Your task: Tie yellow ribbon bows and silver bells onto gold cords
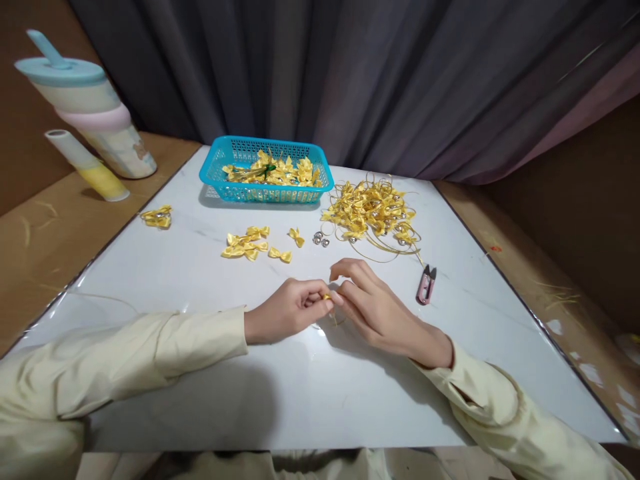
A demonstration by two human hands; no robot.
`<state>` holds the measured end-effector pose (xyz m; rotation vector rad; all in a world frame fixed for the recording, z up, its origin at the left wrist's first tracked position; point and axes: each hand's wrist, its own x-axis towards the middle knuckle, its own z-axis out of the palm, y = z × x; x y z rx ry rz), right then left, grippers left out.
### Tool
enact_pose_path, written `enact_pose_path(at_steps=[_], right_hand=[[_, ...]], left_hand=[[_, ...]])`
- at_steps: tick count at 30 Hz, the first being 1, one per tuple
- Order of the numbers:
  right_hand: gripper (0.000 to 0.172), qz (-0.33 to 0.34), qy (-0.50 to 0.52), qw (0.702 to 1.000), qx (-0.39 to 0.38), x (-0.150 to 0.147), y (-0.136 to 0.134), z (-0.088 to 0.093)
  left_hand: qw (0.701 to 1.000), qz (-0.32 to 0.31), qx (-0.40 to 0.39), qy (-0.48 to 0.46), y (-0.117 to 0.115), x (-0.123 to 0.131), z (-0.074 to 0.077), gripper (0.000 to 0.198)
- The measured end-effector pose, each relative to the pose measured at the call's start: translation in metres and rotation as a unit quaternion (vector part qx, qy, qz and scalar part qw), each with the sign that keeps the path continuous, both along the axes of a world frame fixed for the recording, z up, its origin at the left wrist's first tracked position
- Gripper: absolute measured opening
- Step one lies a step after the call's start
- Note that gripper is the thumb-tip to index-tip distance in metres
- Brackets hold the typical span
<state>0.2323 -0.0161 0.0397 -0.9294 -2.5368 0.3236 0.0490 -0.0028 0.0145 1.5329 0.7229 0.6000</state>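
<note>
My left hand [287, 310] and right hand [380, 310] meet at the near middle of the desk [300, 393], fingertips pinched together on a small yellow ribbon piece [326, 297]. It is held just above the surface, and both hands grip it. Most of it is hidden by my fingers, so I cannot tell its shape. My cream sleeves rest on the desk to either side.

The desk is white and glossy, with faint marble veining and a thin dark edge. Just right of my right hand lie pink thread snips [425, 285]. Farther off, left of centre, a few satin bows [249, 243] lie loose, with one single bow [296, 236] and some small silver bells [321, 239] to their right. At the far right sits a tangled heap of yellow ribbon and bells [373, 212]. A blue plastic lattice basket [215, 167] at the far edge holds more bows. A small ribbon clump [157, 217] lies alone at the left edge.

Brown board [45, 233] surrounds the desk. On it, far left, stand a pastel tumbler [95, 110] with a straw and a leaning tube [87, 165]. A grey pleated curtain [350, 73] hangs behind.
</note>
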Motion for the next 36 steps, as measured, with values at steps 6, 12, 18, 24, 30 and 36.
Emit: enact_pose_path(at_steps=[6, 12, 18, 24, 30, 36], right_hand=[[0.014, 0.043, 0.011, 0.998, 0.054, -0.006, 0.005, -0.003], [0.01, -0.021, 0.136, 0.983, -0.122, -0.001, 0.007, -0.005], [0.031, -0.094, 0.31, 0.809, -0.491, 0.001, 0.009, 0.001], [0.03, -0.144, 0.347, 0.788, -0.488, 0.001, 0.012, -0.002], [0.021, -0.159, 0.38, 0.803, -0.43, 0.003, 0.005, 0.015], [0.016, -0.165, 0.305, 0.877, -0.332, 0.0, -0.032, 0.047]], left_hand=[[0.998, 0.01, -0.051, -0.047, 0.001, 0.002, -0.001, 0.02], [0.995, 0.021, -0.078, -0.054, 0.0, 0.001, -0.001, 0.016], [0.993, 0.004, -0.104, -0.062, 0.0, 0.001, 0.002, 0.025], [0.993, 0.002, -0.098, -0.06, 0.0, 0.001, -0.001, 0.024], [0.995, 0.01, -0.09, -0.045, 0.001, 0.001, -0.002, 0.022], [0.994, 0.029, -0.089, -0.048, 0.002, 0.002, -0.005, 0.025]])
